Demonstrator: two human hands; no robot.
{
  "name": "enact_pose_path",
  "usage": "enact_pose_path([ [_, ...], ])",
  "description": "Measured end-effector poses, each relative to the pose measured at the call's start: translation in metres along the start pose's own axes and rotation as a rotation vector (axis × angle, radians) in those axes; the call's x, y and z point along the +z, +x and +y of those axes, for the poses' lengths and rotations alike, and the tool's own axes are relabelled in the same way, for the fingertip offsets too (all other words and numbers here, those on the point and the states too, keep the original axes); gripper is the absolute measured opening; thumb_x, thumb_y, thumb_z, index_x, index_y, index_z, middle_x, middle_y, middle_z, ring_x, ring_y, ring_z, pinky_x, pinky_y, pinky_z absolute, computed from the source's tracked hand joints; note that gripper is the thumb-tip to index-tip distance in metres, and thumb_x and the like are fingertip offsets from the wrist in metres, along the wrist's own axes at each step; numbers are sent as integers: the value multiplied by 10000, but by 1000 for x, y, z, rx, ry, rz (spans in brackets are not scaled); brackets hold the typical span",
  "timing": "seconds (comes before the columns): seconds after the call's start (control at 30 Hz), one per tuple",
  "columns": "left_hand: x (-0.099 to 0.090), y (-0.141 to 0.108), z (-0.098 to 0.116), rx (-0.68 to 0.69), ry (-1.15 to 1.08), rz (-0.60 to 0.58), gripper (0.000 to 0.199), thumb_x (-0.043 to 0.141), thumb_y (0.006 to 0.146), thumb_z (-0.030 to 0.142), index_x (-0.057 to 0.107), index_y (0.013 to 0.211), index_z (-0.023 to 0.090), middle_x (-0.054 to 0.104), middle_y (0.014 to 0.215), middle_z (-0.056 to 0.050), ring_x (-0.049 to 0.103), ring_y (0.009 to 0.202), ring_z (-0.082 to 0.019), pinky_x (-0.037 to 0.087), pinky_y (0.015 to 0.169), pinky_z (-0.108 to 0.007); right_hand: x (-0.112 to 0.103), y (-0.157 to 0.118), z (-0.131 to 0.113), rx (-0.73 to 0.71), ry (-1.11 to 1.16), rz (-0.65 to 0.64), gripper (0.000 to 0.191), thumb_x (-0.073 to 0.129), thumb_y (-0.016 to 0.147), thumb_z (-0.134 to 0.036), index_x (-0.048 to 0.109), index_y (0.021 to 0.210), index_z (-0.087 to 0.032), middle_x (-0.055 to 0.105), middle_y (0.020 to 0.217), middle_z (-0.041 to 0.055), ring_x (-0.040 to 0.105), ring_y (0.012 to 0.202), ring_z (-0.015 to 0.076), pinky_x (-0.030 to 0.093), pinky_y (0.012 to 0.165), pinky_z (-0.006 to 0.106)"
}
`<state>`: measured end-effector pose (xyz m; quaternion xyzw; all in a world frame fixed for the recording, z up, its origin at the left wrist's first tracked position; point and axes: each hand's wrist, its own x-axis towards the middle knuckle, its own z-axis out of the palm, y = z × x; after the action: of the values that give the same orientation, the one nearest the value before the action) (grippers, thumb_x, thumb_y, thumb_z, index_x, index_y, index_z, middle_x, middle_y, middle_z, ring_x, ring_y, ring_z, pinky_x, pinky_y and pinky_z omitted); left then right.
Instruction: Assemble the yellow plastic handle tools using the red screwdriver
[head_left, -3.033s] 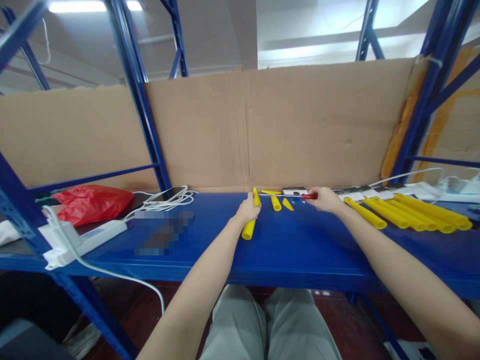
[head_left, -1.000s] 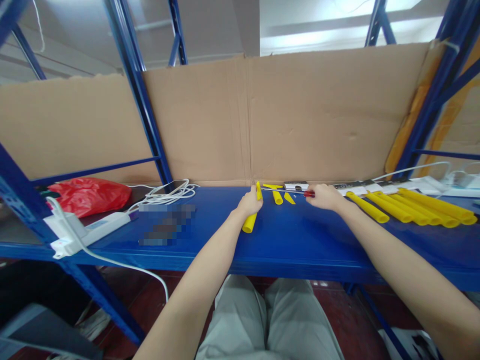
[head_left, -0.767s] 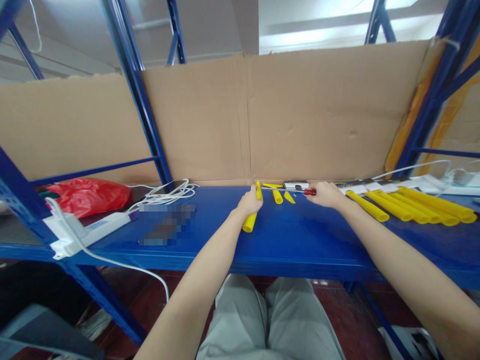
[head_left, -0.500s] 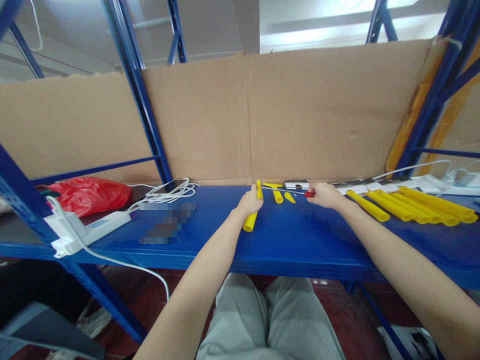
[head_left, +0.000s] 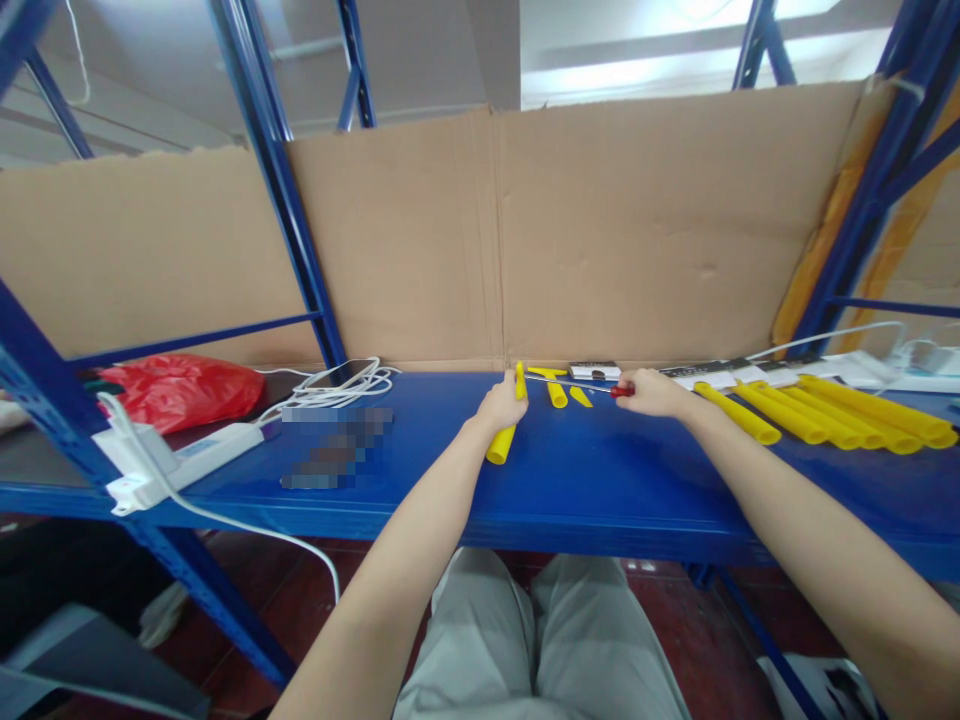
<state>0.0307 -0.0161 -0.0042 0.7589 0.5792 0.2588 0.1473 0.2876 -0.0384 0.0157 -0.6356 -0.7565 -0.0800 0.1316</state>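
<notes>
My left hand (head_left: 504,403) is wrapped around a yellow tube (head_left: 501,444), whose near end angles down toward the blue shelf. In my right hand (head_left: 643,391) is a screwdriver (head_left: 621,391) with a red handle, held level. Its thin metal shaft points left, and the tip meets the upper part of the tube by my left fingers; whether it sits in a screw is too small to tell. Behind the shaft lie another yellow piece with a crosswise top (head_left: 556,393) and a small flat yellow piece (head_left: 581,397).
Several yellow tubes (head_left: 825,415) lie in a row at the right. A small black-and-white box (head_left: 594,371) stands against the cardboard wall (head_left: 637,230). To the left are a white power strip (head_left: 187,465), coiled white cable (head_left: 356,382) and a red plastic bag (head_left: 184,390).
Hardly anything differs. The whole view has shifted very slightly, while both hands keep their hold on the yellow tube and the screwdriver.
</notes>
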Motion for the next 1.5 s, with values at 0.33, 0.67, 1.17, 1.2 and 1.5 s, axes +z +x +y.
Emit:
enact_pose_path([
  [0.33,0,-1,-1,0,13,14,422,527,839,187,387,1237,160,672,1078,-154,691,843,-228,520,751,-325,1,-1,0,-35,58,49,58,563,653,-255,555,636,-200,618,619,26,546,578,158,356,536,246],
  [0.67,-2,-3,-1,20,62,17,472,524,841,190,367,1283,151,665,1096,-161,686,882,-229,518,769,-318,10,-2,11,-29,301,32,108,608,655,-289,564,615,-199,606,558,-10,566,570,146,398,545,238],
  [1.17,0,-2,-4,9,25,52,437,531,853,205,406,1269,163,655,1138,-152,689,872,-219,516,774,-307,13,-8,5,-14,189,30,132,538,723,-294,626,699,-199,686,733,31,606,705,179,409,629,254],
  [1.2,0,-1,-4,8,25,52,426,529,852,201,415,1262,162,655,1141,-150,690,870,-219,517,774,-309,13,-7,5,-12,182,49,125,548,722,-299,620,697,-200,682,725,30,604,698,178,406,625,252],
  [1.5,-1,-2,-7,0,11,80,397,525,865,200,449,1251,146,632,1187,-162,692,875,-218,523,775,-304,13,-11,-4,20,75,90,136,549,744,-334,609,743,-212,681,745,47,609,705,194,384,596,261],
])
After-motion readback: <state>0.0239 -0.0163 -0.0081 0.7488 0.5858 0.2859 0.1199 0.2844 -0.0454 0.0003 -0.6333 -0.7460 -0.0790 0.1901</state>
